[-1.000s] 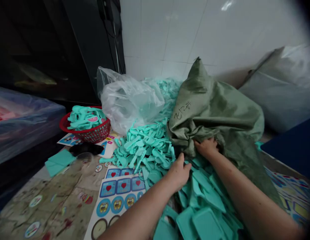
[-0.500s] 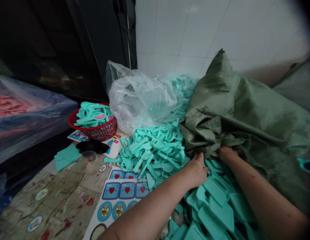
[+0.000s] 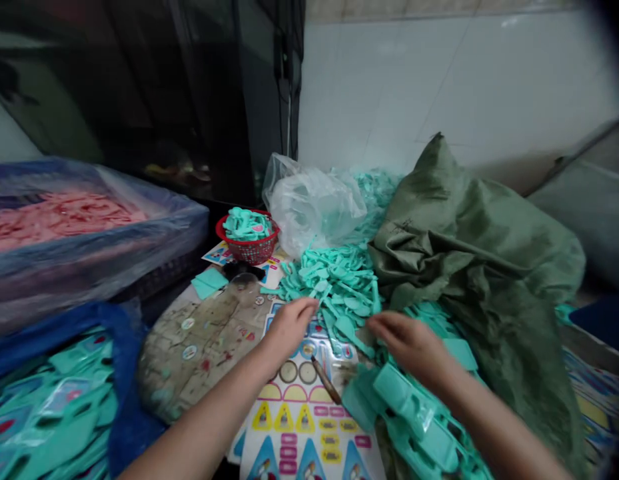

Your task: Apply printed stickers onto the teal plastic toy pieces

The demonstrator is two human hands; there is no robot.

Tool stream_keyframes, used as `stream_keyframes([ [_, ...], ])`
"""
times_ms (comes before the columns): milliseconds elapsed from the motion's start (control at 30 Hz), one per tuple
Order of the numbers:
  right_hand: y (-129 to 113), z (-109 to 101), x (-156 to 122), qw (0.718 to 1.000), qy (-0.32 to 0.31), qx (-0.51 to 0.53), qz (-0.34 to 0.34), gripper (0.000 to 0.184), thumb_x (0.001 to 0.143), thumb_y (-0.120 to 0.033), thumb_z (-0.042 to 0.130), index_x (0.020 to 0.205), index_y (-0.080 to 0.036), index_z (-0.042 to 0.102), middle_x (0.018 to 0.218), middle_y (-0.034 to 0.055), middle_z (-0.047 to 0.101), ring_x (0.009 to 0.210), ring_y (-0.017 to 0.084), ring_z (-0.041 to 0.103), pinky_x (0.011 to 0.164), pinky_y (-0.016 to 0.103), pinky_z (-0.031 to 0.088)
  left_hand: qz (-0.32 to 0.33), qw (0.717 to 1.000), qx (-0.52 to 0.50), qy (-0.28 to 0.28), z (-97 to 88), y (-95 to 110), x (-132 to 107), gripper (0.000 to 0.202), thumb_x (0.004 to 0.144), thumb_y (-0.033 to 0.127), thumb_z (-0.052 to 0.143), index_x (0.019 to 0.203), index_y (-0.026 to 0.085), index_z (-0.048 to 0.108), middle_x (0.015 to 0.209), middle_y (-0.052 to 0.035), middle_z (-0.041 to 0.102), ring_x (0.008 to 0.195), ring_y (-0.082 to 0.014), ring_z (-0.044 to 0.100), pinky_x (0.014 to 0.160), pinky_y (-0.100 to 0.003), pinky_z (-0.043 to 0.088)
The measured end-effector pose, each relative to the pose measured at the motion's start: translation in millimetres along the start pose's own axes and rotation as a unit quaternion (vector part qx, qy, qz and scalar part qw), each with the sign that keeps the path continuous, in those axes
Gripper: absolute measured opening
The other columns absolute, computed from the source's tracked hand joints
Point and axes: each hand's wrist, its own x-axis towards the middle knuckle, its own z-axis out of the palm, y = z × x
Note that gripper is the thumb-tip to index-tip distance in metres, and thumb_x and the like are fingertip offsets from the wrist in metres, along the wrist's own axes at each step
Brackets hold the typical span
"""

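Observation:
My left hand (image 3: 289,327) hangs over a printed sticker sheet (image 3: 302,420), its fingers at the edge of a heap of teal plastic spoon-shaped pieces (image 3: 334,287). I cannot tell whether it holds a small piece. My right hand (image 3: 409,343) is just above a mound of flat teal moulded pieces (image 3: 404,407), with nothing visible in its fingers. A thin brown stick (image 3: 326,380) lies on the sheet between my hands. To the right, a crumpled green woven sack (image 3: 469,260) rests against the heap.
A red basket (image 3: 248,250) of teal pieces and a clear plastic bag (image 3: 309,207) stand behind the heap. A stained board (image 3: 199,353) lies left of the sheet. At left are a plastic-lined bin of pink pieces (image 3: 64,217) and a blue bag of teal pieces (image 3: 49,413).
My hands have come away from the sack and the mound, back over the sticker sheet. The view has swung left and widened, bringing the pink bin and blue bag into sight.

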Motion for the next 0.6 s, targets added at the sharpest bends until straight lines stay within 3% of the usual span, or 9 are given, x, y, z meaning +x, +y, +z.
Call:
stream_keyframes([
  [33,-15.8,22.3,-8.2,0.999,-0.028,0.024,-0.031,0.027,0.087,-0.033,0.043,0.084,-0.02,0.067,0.079,0.0019,0.068,0.072,0.015,0.061,0.065,0.022,0.044,-0.006,1.0,0.012,0.024,-9.6,-11.8,-23.2,0.031,0.084,0.024,0.04,0.1,0.016,0.065,0.103,-0.0091,0.07,0.097,-0.021,0.063,0.09,-0.038,0.049],
  [133,-46.5,83.6,-25.6,0.998,-0.02,0.012,-0.053,0.021,0.083,-0.025,0.048,0.083,-0.017,0.067,0.083,0.0067,0.066,0.078,0.018,0.059,0.071,0.025,0.043,-0.012,0.996,0.046,0.081,-27.0,-48.5,-95.0,0.033,0.078,0.026,0.046,0.103,0.014,0.064,0.109,-0.0155,0.066,0.106,-0.0286,0.058,0.096,-0.049,0.042],
  [233,-56.4,119.1,-34.0,0.999,0.017,-0.015,-0.033,0.018,0.08,-0.017,0.05,0.083,-0.013,0.067,0.09,0.0137,0.064,0.087,0.024,0.057,0.08,0.032,0.04,-0.04,0.98,0.085,0.173,-33.2,-81.4,-155.1,0.04,0.074,0.033,0.05,0.107,0.014,0.062,0.115,-0.0177,0.062,0.111,-0.0321,0.054,0.097,-0.054,0.04],
  [300,-57.0,128.5,-35.6,0.999,0.035,-0.019,-0.018,0.017,0.079,-0.016,0.05,0.084,-0.012,0.066,0.091,0.0152,0.063,0.088,0.025,0.056,0.081,0.033,0.039,-0.091,0.967,0.08,0.223,-33.7,-93.7,-184.9,0.043,0.072,0.038,0.052,0.106,0.013,0.06,0.113,-0.019,0.06,0.107,-0.0333,0.054,0.093,-0.055,0.042],
  [400,-57.0,132.4,-33.3,0.999,0.04,-0.007,0.01,0.013,0.077,-0.014,0.051,0.073,-0.014,0.064,0.079,0.0118,0.064,0.077,0.021,0.056,0.071,0.029,0.039,-0.154,0.958,0.008,0.244,-28.3,-93.8,-216.6,0.046,0.072,0.045,0.052,0.105,0.014,0.057,0.108,-0.0172,0.058,0.091,-0.028,0.059,0.085,-0.049,0.048],
  [500,-59.7,132.9,-31.7,0.999,0.039,0.023,0.03,0.015,0.073,-0.013,0.052,0.059,-0.018,0.056,0.062,0.0042,0.061,0.061,0.016,0.053,0.059,0.025,0.037,-0.237,0.943,-0.12,0.2,-17.3,-84.7,-237.6,0.051,0.067,0.053,0.055,0.1,0.014,0.054,0.095,-0.0125,0.059,0.078,-0.0228,0.06,0.077,-0.042,0.051],
  [600,-63.0,128.4,-40.9,0.996,0.059,0.067,0.028,0.013,0.074,-0.017,0.048,0.061,-0.02,0.049,0.057,0.0004,0.056,0.057,0.014,0.051,0.056,0.024,0.036,-0.297,0.912,-0.25,0.131,-9.0,-80.6,-253.0,0.057,0.063,0.058,0.06,0.099,0.014,0.051,0.093,-0.0114,0.059,0.08,-0.0235,0.063,0.074,-0.039,0.052],
])
